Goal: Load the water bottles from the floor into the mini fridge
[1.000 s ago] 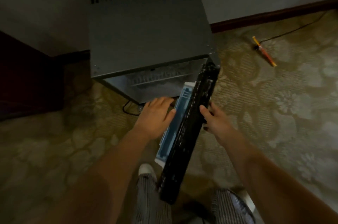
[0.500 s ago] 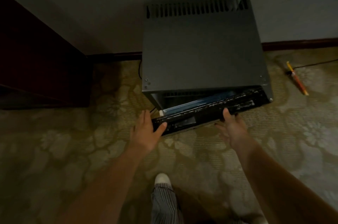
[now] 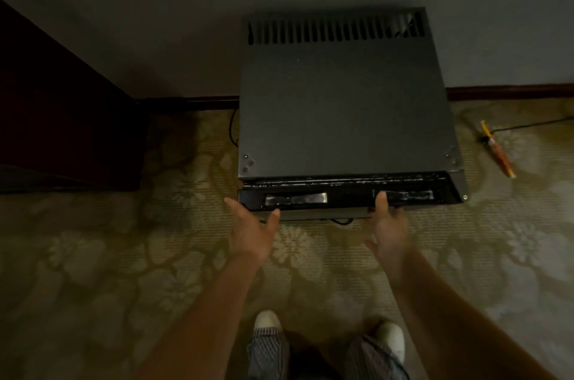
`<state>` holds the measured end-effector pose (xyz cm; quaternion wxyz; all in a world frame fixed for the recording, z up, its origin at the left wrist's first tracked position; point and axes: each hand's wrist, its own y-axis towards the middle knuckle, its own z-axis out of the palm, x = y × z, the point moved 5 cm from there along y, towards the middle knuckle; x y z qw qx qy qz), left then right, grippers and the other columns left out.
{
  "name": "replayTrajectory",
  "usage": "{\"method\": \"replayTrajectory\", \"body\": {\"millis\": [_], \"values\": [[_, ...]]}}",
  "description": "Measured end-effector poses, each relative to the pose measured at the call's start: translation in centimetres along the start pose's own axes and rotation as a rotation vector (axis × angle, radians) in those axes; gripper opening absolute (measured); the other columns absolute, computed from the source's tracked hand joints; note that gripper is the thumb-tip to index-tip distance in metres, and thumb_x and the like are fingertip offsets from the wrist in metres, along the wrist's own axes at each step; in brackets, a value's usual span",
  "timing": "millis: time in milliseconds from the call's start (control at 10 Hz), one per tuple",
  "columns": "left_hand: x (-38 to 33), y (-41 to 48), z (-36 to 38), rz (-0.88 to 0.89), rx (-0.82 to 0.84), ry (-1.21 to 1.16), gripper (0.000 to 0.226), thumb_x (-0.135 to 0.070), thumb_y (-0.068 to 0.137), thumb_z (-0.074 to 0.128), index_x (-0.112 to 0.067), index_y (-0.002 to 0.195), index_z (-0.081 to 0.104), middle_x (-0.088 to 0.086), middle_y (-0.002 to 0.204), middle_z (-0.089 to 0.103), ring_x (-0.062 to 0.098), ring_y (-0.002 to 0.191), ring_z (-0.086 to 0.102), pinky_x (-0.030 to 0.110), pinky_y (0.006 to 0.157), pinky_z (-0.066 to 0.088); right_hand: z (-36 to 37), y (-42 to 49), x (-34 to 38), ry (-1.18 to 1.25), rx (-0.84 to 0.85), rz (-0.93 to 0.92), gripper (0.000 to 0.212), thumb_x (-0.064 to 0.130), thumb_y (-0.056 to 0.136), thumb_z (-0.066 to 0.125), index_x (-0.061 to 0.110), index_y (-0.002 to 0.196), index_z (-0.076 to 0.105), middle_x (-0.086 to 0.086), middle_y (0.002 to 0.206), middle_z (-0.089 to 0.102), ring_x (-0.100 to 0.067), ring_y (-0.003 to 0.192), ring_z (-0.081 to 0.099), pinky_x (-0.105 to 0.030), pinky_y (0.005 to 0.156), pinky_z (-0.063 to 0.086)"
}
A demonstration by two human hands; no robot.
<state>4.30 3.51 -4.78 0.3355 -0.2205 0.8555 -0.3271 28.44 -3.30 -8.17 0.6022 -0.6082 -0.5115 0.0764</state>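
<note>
Two white shoes (image 3: 267, 320) stand on a floral-patterned carpet (image 3: 93, 255). Just ahead, the left hand (image 3: 253, 229) and right hand (image 3: 388, 229) are spread flat, fingers open, against the glossy black door (image 3: 348, 198) of the mini fridge (image 3: 344, 106). Its door faces the person, long edge running between the hands. Beyond them lie its boxy matte grey top, slotted vents and the wall (image 3: 186, 6).

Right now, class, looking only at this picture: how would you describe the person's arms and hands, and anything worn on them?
Both forearms are bare to the frame's edge: no sleeves show. The left hand and right hand wear no gloves; no rings, watch or wristband can be made out in the dim light. Below are striped trousers and white shoes.
</note>
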Motion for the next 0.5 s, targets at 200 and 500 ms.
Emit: {"method": "replayTrajectory", "body": {"millis": [200, 500], "values": [[-1.7, -0.1, -1.2, -0.022, 0.088, -0.054, 0.063, -0.032, 0.09, 0.057, -0.007, 0.143, 0.031, 0.011, 0.137, 0.049, 0.029, 0.124, 0.048, 0.034, 0.103, 0.04, -1.4, -1.0, 3.0, -0.34, 0.028, 0.112, 0.056, 0.046, 0.09, 0.052, 0.005, 0.127, 0.047, -0.018, 0.121, 0.059, -0.035, 0.11, 0.057, -0.051, 0.099, 0.045], [-14.1, -9.2, -5.7, 0.119, 0.33, -0.012, 0.025, -0.03, 0.096, 0.048, -0.007, 0.102, 0.057, 0.011, 0.106, 0.054, 0.027, 0.107, 0.055, 0.037, 0.099, 0.045, -4.8, -10.0, 13.8, -0.756, 0.234, -0.169, 0.027, 0.027, 0.095, 0.048, 0.001, 0.101, 0.054, -0.015, 0.084, 0.062, -0.023, 0.061, 0.055, -0.029, 0.056, 0.047]]}}
